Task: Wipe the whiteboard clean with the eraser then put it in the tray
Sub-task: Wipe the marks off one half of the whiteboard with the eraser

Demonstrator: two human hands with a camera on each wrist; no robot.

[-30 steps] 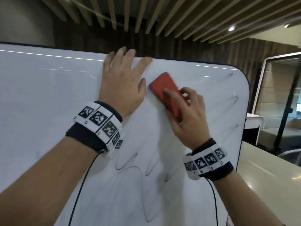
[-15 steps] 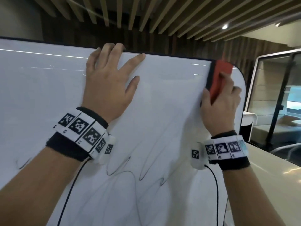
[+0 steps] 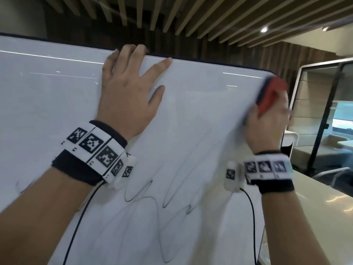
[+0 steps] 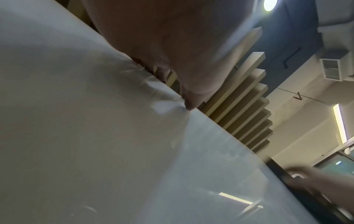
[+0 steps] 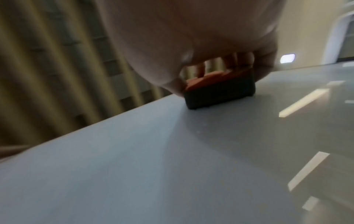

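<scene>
A white whiteboard (image 3: pixel 200 121) fills the head view, with thin black scribbles (image 3: pixel 152 197) across its lower middle. My right hand (image 3: pixel 267 119) grips a red eraser (image 3: pixel 271 94) with a black felt pad and presses it against the board near the top right corner, blurred by motion. In the right wrist view the eraser (image 5: pixel 220 87) sits felt-down on the board (image 5: pixel 172 159) under my curled fingers. My left hand (image 3: pixel 129 92) lies flat on the board at its top edge, fingers spread, some over the rim. No tray is in view.
A beige counter (image 3: pixel 315 207) runs along the right of the board. Behind it stands a glass-walled booth (image 3: pixel 324 111). Wooden slats (image 3: pixel 191 16) cover the ceiling above. Cables run down from both wristbands.
My right hand has swept the eraser from the board's upper middle to the top right corner, then slightly down along the right edge. The left hand has stayed flat at the top edge.
</scene>
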